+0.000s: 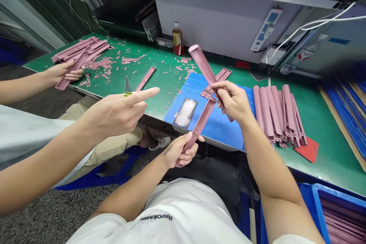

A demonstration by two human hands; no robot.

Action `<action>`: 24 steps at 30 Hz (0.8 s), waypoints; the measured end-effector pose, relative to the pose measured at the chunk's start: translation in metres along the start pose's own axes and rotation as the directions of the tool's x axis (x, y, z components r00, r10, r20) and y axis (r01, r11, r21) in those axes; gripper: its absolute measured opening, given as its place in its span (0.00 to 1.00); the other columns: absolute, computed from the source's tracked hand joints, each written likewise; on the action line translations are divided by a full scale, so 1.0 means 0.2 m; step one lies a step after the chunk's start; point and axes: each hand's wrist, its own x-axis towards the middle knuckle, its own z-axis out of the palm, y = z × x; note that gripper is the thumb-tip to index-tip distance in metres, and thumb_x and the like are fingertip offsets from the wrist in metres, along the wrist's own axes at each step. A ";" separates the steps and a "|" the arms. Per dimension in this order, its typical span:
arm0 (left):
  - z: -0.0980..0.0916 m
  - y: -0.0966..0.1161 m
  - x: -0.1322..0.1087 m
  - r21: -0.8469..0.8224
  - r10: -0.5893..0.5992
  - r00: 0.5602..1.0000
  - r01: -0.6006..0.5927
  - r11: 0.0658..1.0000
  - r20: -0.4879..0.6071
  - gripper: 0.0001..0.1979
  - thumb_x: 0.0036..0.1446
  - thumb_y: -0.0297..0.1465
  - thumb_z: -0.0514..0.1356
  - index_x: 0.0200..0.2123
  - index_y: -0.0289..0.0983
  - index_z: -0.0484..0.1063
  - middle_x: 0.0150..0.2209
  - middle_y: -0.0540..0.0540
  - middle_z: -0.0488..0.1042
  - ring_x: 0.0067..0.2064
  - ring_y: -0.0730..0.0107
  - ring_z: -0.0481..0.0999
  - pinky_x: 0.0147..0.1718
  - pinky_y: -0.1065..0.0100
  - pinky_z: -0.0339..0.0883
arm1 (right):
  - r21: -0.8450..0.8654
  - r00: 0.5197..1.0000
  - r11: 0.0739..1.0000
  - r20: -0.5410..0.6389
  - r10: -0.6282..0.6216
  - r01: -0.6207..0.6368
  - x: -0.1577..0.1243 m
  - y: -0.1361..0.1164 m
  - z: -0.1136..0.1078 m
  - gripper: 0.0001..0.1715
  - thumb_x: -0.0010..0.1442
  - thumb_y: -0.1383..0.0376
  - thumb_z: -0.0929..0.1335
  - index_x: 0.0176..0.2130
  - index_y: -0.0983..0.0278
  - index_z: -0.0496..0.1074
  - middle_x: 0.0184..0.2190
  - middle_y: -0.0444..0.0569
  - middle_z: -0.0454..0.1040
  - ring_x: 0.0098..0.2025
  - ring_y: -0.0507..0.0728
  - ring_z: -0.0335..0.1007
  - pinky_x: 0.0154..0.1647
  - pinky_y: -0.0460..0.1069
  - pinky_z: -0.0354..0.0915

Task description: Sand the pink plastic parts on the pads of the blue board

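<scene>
From the head view, the wearer's two hands are well apart, each clamped on its own piece. The left hand [184,151] grips a pink rubber strip [198,129] near its lower end, and the strip tilts up toward the blue mat [225,129]. The right hand [232,101] closes around a pink rubber bar [202,65], with its rounded end raised above the mat. Both pieces are held in the air, off the green bench [323,156], close to its front edge.

A co-worker's hand [114,116] reaches in from the left with a pointing finger, just short of the strip, and holds a small knife [127,86] with the blade up. The co-worker's other hand [61,74] holds a second strip among pink scraps [100,66].

A stack of pink bars [278,114] lies just right of the mat. There is open room over the mat, though the gap to the co-worker's fingertip is narrow on my left.
</scene>
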 end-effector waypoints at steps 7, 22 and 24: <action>0.01 -0.02 0.05 0.056 0.020 1.000 -0.020 0.998 0.001 0.26 0.69 0.58 0.69 0.54 0.45 0.82 0.26 0.55 0.56 0.21 0.79 0.42 0.17 0.74 0.45 | -0.024 0.999 0.998 0.019 -0.050 0.050 -0.10 0.06 -0.04 0.32 0.70 0.57 0.75 0.70 0.56 0.74 0.58 0.54 0.83 0.54 0.63 0.82 0.58 0.60 0.80; -0.06 -0.07 0.04 0.384 0.226 0.974 -0.204 0.901 -0.011 0.23 0.74 0.58 0.64 0.54 0.49 0.86 0.24 0.51 0.56 0.21 0.73 0.52 0.17 0.72 0.46 | 0.593 0.950 0.751 0.080 0.303 -0.290 -0.30 0.08 0.01 0.29 0.59 0.46 0.86 0.44 0.60 0.77 0.25 0.35 0.69 0.15 0.46 0.59 0.13 0.44 0.56; -0.06 -0.06 0.03 0.408 0.200 0.980 -0.186 0.894 0.008 0.24 0.75 0.58 0.63 0.54 0.48 0.86 0.25 0.51 0.57 0.21 0.73 0.52 0.18 0.72 0.47 | 0.661 0.954 0.700 0.084 0.289 -0.270 -0.31 0.10 0.03 0.29 0.59 0.46 0.86 0.41 0.60 0.76 0.22 0.34 0.66 0.15 0.46 0.56 0.13 0.44 0.56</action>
